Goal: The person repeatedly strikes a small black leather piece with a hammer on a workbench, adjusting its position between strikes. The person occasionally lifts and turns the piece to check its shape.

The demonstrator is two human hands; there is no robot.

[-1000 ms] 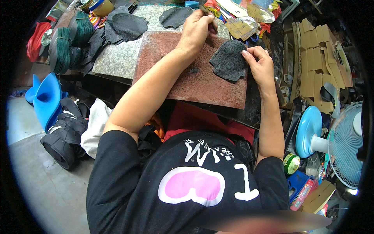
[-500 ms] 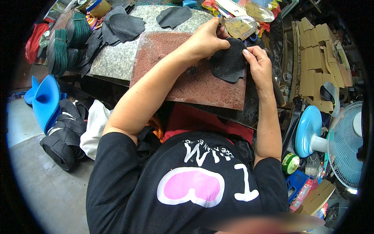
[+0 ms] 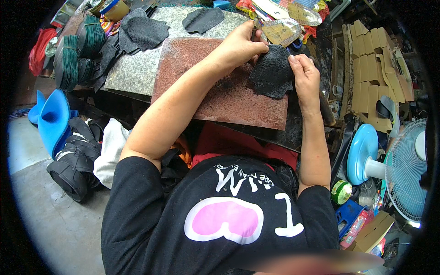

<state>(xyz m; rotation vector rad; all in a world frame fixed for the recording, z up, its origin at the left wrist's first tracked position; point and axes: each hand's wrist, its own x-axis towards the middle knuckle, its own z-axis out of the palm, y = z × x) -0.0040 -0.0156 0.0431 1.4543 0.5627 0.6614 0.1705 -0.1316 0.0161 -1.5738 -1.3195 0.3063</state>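
A black piece of grained leather (image 3: 272, 75) with rounded edges hangs between my two hands above the red-brown board. My left hand (image 3: 245, 44) is closed, thumb and fingers pinching the piece at its upper left edge. Something small and dark shows between its upper fingers, too little of it to name. My right hand (image 3: 304, 75) is closed as well, with thumb and forefinger gripping the right edge of the leather. Just beyond my left hand lies a clear, sole-shaped template (image 3: 281, 33). The speckled red-brown board (image 3: 183, 59) is partly covered by my left forearm.
Under the board is a grey stone slab (image 3: 130, 75). Black leather pieces (image 3: 144, 30) overlap at its far left, and another leather piece (image 3: 203, 20) lies at the back. Green cord bundles (image 3: 68, 64) stand at the left. On the right are stacked cardboard boxes (image 3: 366, 68) and a fan (image 3: 408, 169).
The leather piece has shifted slightly to the right and turned a little, its lower edge moving right. My right hand has moved slightly right with it; both hands keep their grip.
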